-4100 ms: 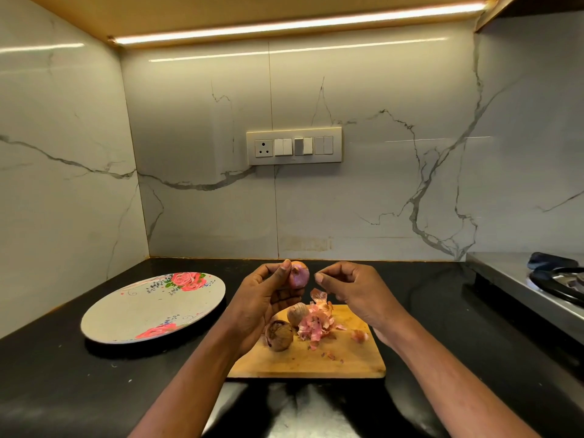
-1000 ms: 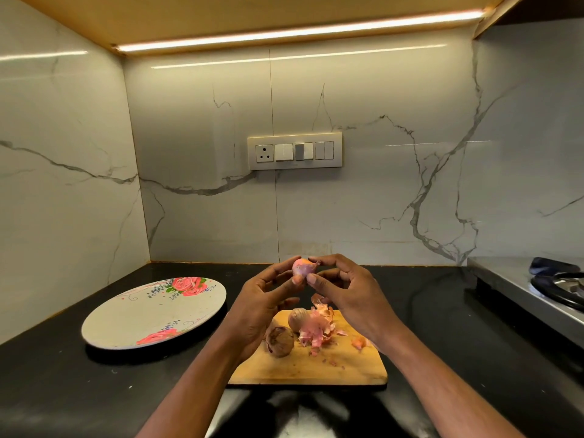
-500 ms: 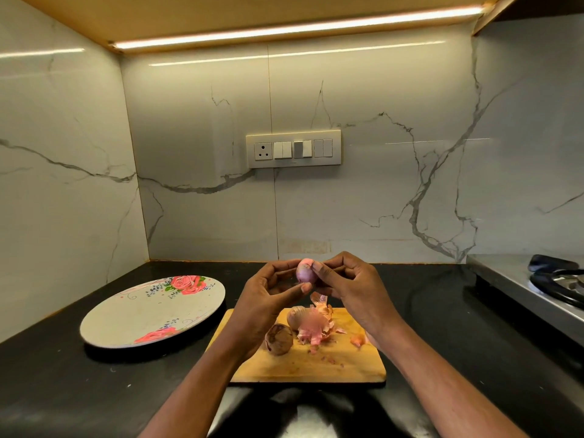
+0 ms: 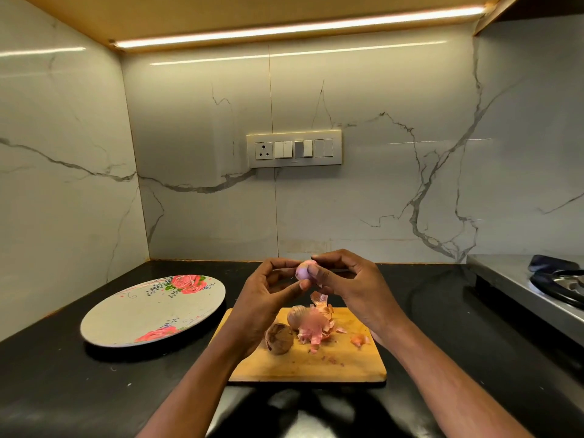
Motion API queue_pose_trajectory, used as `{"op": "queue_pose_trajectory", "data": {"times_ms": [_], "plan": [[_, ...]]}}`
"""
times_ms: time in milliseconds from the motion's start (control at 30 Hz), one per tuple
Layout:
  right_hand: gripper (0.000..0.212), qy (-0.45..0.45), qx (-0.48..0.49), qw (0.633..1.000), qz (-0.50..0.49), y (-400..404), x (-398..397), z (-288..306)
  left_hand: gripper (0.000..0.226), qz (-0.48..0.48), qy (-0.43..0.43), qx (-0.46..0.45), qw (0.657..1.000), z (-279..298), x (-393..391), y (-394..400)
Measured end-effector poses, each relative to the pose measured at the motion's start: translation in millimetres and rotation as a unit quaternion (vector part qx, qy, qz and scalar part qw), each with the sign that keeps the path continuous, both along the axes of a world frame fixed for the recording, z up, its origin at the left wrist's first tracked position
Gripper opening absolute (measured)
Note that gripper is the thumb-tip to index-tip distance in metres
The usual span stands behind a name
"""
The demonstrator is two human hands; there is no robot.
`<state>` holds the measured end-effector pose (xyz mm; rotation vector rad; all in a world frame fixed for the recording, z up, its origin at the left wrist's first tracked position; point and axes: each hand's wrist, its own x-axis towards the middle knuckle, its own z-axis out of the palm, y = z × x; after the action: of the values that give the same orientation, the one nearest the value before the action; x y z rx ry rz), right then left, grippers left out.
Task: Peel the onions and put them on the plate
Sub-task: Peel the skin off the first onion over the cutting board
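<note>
Small onion held above the cutting board, pinched by left hand and right hand. Recommend peeling in short pulls, then transfer to plate at nine o'clock.

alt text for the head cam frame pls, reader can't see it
Both hands, left and right, hold a small pink onion above a wooden board with two unpeeled onions and loose skins. A floral plate sits left on the black counter.
</note>
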<state>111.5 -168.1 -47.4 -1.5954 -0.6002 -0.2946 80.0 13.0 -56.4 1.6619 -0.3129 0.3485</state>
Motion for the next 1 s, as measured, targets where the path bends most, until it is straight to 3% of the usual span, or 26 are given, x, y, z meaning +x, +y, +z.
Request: {"op": "queue_pose_trajectory", "data": {"times_ms": [300, 567, 633, 700, 800, 1000], "plan": [[0.020, 0.056, 0.052, 0.996, 0.036, -2, 4, 1, 0.045, -0.027, 0.004, 0.002, 1.000, 1, -1, 0], [0.011, 0.059, 0.059, 0.995, -0.054, -1, 11, -5, 0.045, -0.048, 0.025, -0.029, 0.998, 1, -2, 0], [0.010, 0.034, 0.002, 0.994, -0.102, -6, 14, -6, 0.046, -0.047, 0.026, -0.041, 0.998, 2, -2, 0], [0.011, -0.001, -0.128, 0.982, -0.138, -11, 16, -8, 0.048, -0.044, 0.026, -0.054, 0.997, 2, -3, 0], [0.022, -0.036, -0.250, 0.959, -0.132, -8, 13, -12, 0.049, -0.032, 0.025, -0.079, 0.996, 3, -3, 1], [0.027, -0.099, -0.101, 0.982, -0.122, 0, -3, 2, 0.047, -0.026, 0.023, -0.104, 0.994, 3, -1, 0]]}}
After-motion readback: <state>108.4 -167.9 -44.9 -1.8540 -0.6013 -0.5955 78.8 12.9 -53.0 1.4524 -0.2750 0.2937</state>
